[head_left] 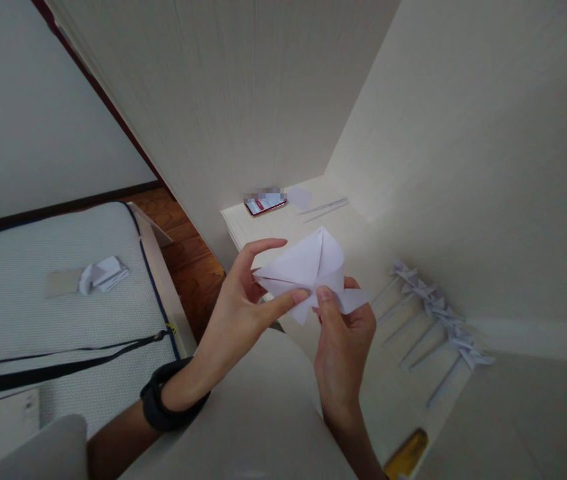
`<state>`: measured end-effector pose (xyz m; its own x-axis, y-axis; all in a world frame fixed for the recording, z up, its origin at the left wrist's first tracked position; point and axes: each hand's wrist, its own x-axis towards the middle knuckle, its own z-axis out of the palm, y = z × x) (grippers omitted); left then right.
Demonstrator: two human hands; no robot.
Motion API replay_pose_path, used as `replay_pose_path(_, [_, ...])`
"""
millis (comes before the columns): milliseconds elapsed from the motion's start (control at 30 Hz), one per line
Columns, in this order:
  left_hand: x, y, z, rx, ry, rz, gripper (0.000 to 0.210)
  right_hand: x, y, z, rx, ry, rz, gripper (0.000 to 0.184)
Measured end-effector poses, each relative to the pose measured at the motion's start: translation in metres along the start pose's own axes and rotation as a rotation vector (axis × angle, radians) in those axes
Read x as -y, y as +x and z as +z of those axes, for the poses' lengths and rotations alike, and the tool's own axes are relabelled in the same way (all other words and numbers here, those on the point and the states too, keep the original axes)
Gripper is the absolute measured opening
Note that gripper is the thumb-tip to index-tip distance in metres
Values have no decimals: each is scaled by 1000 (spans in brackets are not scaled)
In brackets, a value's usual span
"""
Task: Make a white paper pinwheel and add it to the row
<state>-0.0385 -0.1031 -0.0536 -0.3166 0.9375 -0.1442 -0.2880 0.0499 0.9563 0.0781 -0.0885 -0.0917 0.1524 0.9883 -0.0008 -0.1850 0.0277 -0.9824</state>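
Between my two hands is a white paper pinwheel (308,263), partly folded, with blades bent toward its centre. My left hand (253,293) grips its left side, thumb pressed near the middle and index finger stretched over the top. Close to the centre, the thumb of my right hand (343,327) pins the paper, with the other fingers behind it. Several finished paper pinwheels (436,307) on thin sticks lie in a row along the wall to the right. Two loose thin sticks (326,209) rest at the desk's far end.
A phone (266,202) with its screen lit lies on the desk (248,230), beside a pale piece of paper (300,197). A yellow object (407,453) sits at the near right. Folded papers (106,273) and a black strap (113,350) are on the mattress (63,233).
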Motion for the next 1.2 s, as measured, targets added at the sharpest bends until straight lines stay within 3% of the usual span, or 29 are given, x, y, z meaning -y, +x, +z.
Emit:
replay_pose_path(233, [5,2,-10,97,-288,-114,27,3,6,2,-122,34,-35,21])
replay_pose_path(433, [8,4,-10,134,-393,-131,25,6,7,4,-131,43,-5,24])
replay_pose_path(600, [14,3,-13,229,-345,-117,38,7,7,4,-127,15,-29,23])
replay_pose_path(867, [10,5,-15,271,-416,-162,26,5,7,3,-125,70,-19,21])
replay_pose_path(1200, [15,10,-9,349,-441,-180,56,5,5,5,-95,87,-20,19])
